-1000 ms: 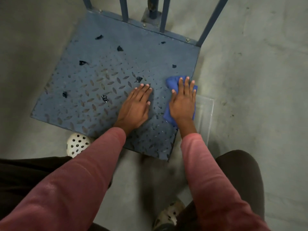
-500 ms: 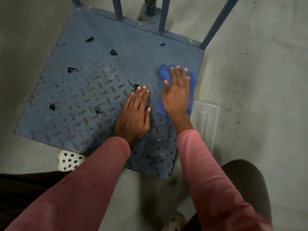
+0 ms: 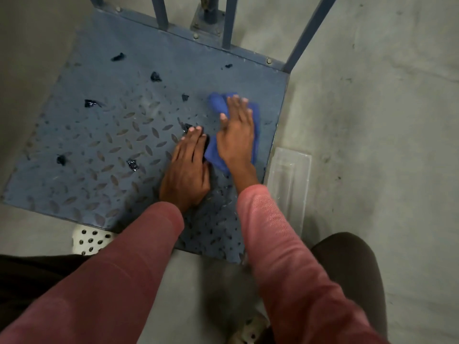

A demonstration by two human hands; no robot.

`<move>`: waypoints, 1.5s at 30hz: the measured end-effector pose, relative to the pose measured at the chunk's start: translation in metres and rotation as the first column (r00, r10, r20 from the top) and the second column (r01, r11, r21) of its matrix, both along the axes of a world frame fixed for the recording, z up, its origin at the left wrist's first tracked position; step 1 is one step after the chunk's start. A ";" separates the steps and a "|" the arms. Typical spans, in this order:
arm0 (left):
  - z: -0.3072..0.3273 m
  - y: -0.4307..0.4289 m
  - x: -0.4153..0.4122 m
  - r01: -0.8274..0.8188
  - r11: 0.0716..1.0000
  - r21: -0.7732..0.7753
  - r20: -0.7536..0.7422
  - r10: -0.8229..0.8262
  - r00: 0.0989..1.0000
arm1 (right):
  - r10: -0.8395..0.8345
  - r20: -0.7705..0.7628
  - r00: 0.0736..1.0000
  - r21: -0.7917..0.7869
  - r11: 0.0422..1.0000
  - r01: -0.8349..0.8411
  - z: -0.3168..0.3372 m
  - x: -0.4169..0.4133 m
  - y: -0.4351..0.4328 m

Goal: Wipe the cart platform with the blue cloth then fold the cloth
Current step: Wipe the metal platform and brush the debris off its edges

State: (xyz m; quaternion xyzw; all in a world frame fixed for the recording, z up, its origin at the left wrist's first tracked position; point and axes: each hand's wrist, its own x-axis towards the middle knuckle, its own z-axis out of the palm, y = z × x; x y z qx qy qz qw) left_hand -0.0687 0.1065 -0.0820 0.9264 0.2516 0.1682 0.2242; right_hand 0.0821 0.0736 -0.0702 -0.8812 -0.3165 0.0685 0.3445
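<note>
The blue-grey cart platform (image 3: 104, 135) with a raised tread pattern lies on the concrete floor. My right hand (image 3: 236, 135) presses flat on the blue cloth (image 3: 216, 103) on the platform's right side, and cloth shows beyond the fingertips and beside the wrist. My left hand (image 3: 187, 170) rests flat on the platform just left of the cloth, fingers together, holding nothing. Several small black scraps (image 3: 156, 76) lie scattered over the platform; one sits at my left fingertips.
Blue upright bars (image 3: 308, 31) rise from the platform's far edge. A clear plastic tray (image 3: 289, 180) lies on the floor against the platform's right edge. My white perforated shoe (image 3: 90, 239) is at the near edge.
My right hand has slid the cloth away from me and leftward across the platform. My left hand has stayed planted, and the cloth now nearly touches it.
</note>
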 end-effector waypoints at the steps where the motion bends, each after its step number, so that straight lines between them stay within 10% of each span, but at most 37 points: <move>1: 0.001 0.000 0.000 -0.001 1.000 -0.004 0.001 0.001 1.000 | 0.090 -0.086 0.992 0.062 0.994 -0.085 0.009 0.005 0.001; 5: 0.006 -0.003 0.001 0.004 1.000 0.004 -0.043 -0.004 0.999 | -0.062 -0.184 0.981 0.196 0.976 0.099 0.024 0.025 -0.038; 10: 0.005 -0.003 0.002 -0.016 1.000 0.015 -0.065 0.017 0.998 | -0.387 0.025 0.922 -0.048 0.921 0.388 -0.004 0.026 -0.045; 14: 0.003 -0.002 0.001 -0.008 1.000 0.009 -0.062 0.008 0.998 | 0.099 0.175 0.980 -0.134 0.988 -0.076 -0.009 0.025 0.000; 18: 0.002 -0.003 0.000 -0.009 1.000 -0.010 -0.050 0.009 0.999 | 0.513 0.122 0.850 -0.094 0.858 -0.505 -0.002 0.020 -0.002; 25: 0.005 -0.002 0.001 -0.019 1.000 0.004 -0.083 0.019 0.996 | 0.051 0.138 0.989 -0.003 0.999 -0.051 -0.008 0.034 -0.046; 33: 0.010 -0.002 0.000 -0.009 1.000 -0.011 -0.122 0.008 0.993 | -0.113 0.274 0.955 -0.085 0.986 0.141 -0.007 0.076 -0.010; 39: 0.010 -0.001 0.002 -0.011 1.000 0.000 -0.142 0.011 0.990 | 0.159 0.245 0.956 -0.104 0.985 -0.137 -0.013 -0.005 -0.073; 45: 0.012 -0.002 0.000 -0.008 1.000 0.007 -0.168 0.009 0.986 | -0.003 0.139 0.990 -0.135 0.991 0.022 -0.001 0.099 -0.011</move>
